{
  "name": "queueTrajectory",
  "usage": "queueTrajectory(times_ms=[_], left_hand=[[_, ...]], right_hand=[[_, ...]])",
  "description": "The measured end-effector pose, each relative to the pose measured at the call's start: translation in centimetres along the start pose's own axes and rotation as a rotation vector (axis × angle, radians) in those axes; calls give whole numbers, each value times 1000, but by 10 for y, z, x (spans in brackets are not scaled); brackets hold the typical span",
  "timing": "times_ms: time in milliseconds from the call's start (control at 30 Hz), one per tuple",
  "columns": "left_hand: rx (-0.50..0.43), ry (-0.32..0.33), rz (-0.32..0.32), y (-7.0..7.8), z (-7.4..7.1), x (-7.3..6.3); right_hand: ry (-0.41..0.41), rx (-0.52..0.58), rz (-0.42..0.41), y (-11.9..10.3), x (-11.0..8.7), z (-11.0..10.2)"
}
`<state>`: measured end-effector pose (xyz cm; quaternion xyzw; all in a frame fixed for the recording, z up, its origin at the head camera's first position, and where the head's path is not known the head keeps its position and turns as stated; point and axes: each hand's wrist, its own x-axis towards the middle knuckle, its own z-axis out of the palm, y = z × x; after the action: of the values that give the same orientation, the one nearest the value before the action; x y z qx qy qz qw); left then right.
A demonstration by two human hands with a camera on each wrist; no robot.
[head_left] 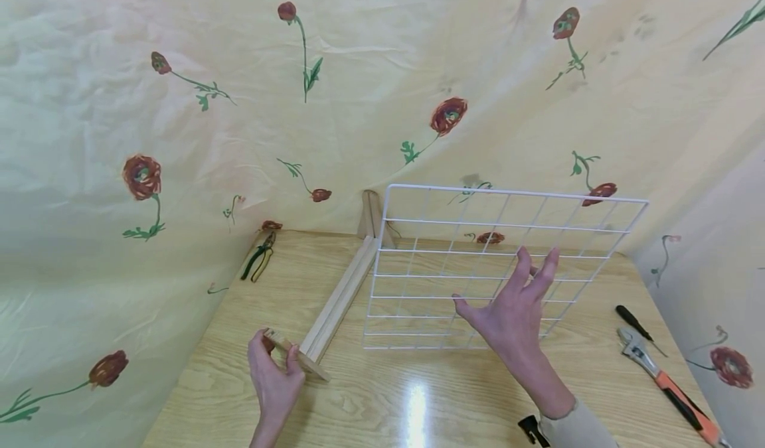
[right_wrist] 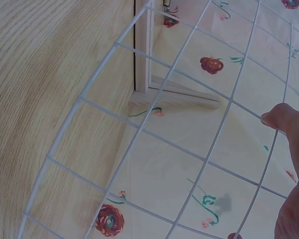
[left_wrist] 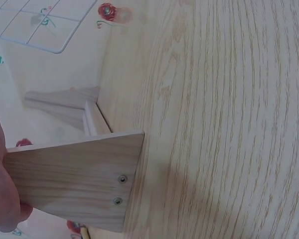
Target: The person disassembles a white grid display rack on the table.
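Note:
My left hand point(head_left: 275, 376) grips the upright end piece point(left_wrist: 74, 179) of a wooden stand, thumb on one side and fingers on the other. Two metal fasteners show in that piece in the left wrist view. Long wooden rails point(head_left: 342, 297) run back from it to a second end piece point(head_left: 369, 214) near the wall. Right of the stand, a white wire grid point(head_left: 430, 251) leans tilted above the table. My right hand point(head_left: 515, 312) holds the grid by its wires, fingers spread; in the right wrist view the thumb point(right_wrist: 279, 117) touches a wire.
Pliers point(head_left: 260, 257) lie at the table's back left. On the right are a screwdriver point(head_left: 635, 322) and an adjustable wrench point(head_left: 663, 378) with an orange-and-black handle. A black buckle point(head_left: 530, 429) sits by the right sleeve. Flower-printed cloth point(head_left: 370, 70) hangs behind the table.

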<state>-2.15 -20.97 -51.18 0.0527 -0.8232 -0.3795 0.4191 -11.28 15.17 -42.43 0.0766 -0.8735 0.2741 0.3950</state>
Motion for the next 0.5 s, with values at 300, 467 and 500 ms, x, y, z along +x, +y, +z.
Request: queueTrajectory(times_ms=[300,467,500], left_hand=[[12,-6,-10,2,3,-1],[28,-4,-24,3,4,-3],[28,-3,-27,3,4,-3]], right_hand=[[-4,-4,-17,0,-1,1],[-10,-11,-15,1,-2,2],[-10,-12,-15,2,-2,2]])
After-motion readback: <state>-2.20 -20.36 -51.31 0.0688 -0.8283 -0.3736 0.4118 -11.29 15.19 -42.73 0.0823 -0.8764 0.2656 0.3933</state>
